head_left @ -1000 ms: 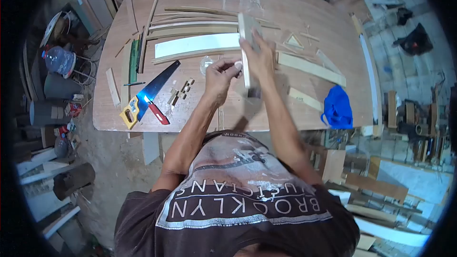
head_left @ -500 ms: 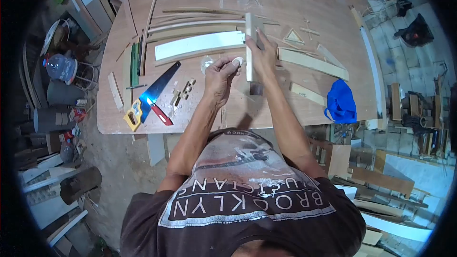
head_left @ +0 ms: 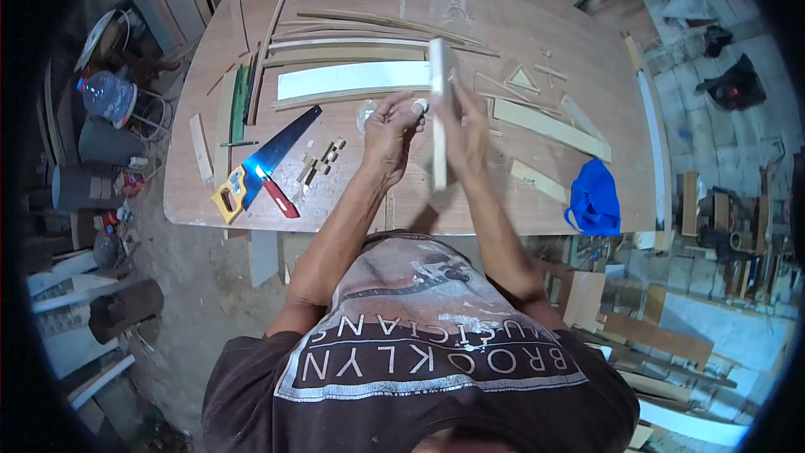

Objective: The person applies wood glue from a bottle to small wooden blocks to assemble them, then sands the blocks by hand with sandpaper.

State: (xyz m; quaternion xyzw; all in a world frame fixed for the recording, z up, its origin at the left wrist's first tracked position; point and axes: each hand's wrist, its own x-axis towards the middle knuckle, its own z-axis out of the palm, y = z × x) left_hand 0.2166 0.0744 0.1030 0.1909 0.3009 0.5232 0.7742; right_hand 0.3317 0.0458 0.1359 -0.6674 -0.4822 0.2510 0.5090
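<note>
My left hand (head_left: 387, 141) is closed, pinching a small white round piece (head_left: 420, 106) between thumb and fingertips. Just right of it, my right hand (head_left: 466, 130) grips a pale wooden board (head_left: 438, 117), which stands on end with its narrow edge facing me. That hand is a little blurred. Beside my left fingers, on the table, lies a clear round container (head_left: 366, 115), partly covered by the hand. Behind both hands stretches a long white-faced strip (head_left: 352, 80), its right end hidden by the board.
A handsaw (head_left: 281, 144) and a red utility knife (head_left: 278, 199) lie at left on the wooden table (head_left: 369, 210), near several small wood blocks (head_left: 317, 163). Wood strips (head_left: 545, 127) and a blue cloth bag (head_left: 594, 200) are at right. A small wooden triangle (head_left: 523, 80) lies farther back.
The board in my right hand has come down toward me, its lower end now nearer the table's front edge. My left hand keeps its pinch on the white piece. The whole view has shifted slightly.
</note>
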